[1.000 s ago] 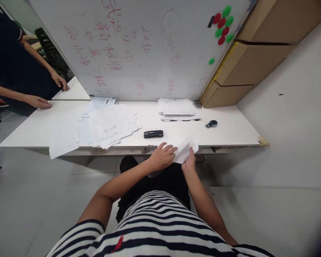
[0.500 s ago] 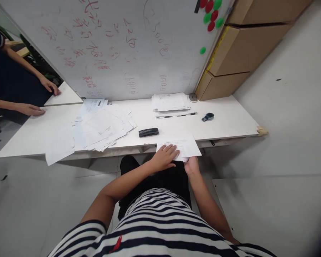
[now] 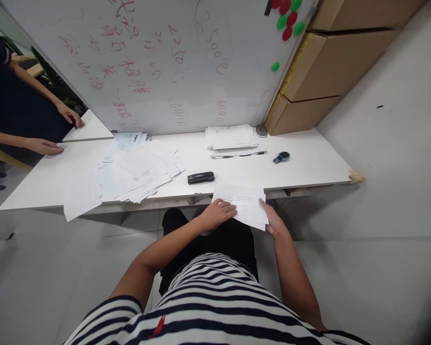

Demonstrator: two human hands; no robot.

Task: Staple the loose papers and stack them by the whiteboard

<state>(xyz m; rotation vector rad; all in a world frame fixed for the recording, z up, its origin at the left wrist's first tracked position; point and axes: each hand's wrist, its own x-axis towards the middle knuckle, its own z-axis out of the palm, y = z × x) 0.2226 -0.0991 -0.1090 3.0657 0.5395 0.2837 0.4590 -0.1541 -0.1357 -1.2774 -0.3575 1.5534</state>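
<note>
White printed sheets of paper (image 3: 249, 206) jut over the front edge of the table, one partly on top of another. My left hand (image 3: 218, 214) grips them at their left side, fingers lying over the top and thumb hidden. At the right edge, my right hand (image 3: 274, 219) pinches the sheets, its thumb on top and the other fingers mostly beneath. A black stapler (image 3: 200, 178) lies on the table just beyond my left hand.
Loose papers (image 3: 140, 167) spread over the table (image 3: 237, 170) at left. Toward the whiteboard (image 3: 187, 62) are a paper stack (image 3: 232, 137), a thin dark-and-white strip (image 3: 239, 155) and a small dark-blue device (image 3: 281, 157). Cardboard boxes (image 3: 309, 67) stand right; another person's hands (image 3: 45, 146) rest left.
My right hand has moved right and up to the sheets' right edge, its thumb now on top. The sheets have turned and their right side sits lower. My left hand has shifted slightly left.
</note>
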